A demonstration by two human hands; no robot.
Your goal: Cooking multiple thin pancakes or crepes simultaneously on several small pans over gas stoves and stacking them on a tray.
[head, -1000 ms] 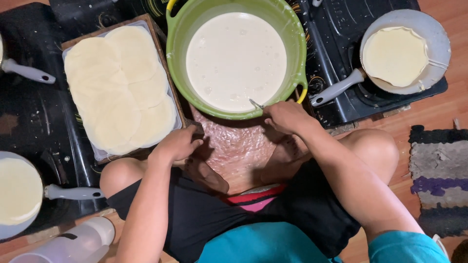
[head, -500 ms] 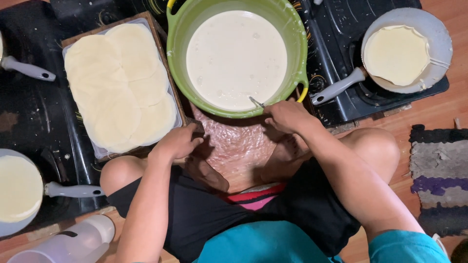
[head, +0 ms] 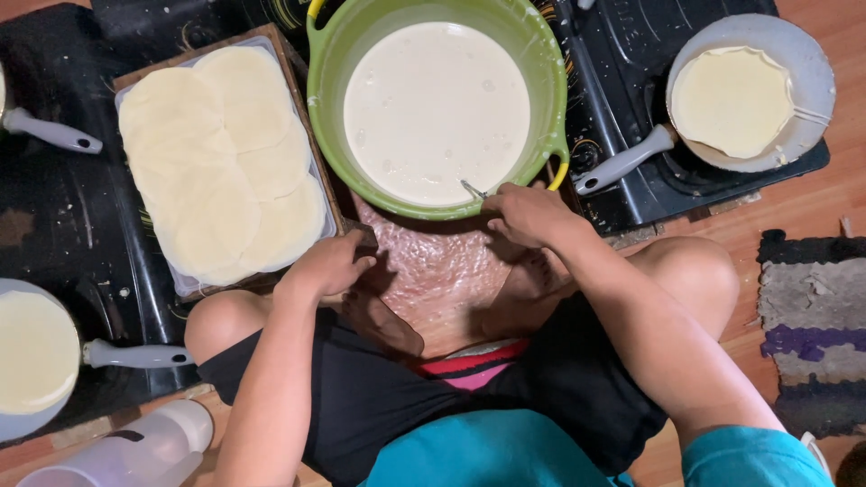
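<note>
Batter fills the big green bowl, pale and smooth with a few bubbles, and the bowl sits on the floor right in front of the person's knees, between two black stove tops. Only one view here, the head camera looking straight down.

Right hand is at the near rim of the bowl, fingers closed around a thin metal utensil handle that pokes into the batter. Can't tell if it's a ladle or a spoon, the working end is under the surface.

Left hand is curled loosely and rests on the near right corner of the wooden tray, not gripping anything as far as I can see. That tray holds a stack of thin pale crepes overlapping each other.

A crinkled plastic sheet lies on the floor between the legs, just below the bowl.

Top right there's a grey pan on the stove with one crepe in it, handle pointing toward the bowl. Bottom left another pan with a crepe, and a third pan handle sticks in from the left edge. A translucent plastic bottle lies at the bottom left, and a woven rug sits on the right side of the floor.
</note>
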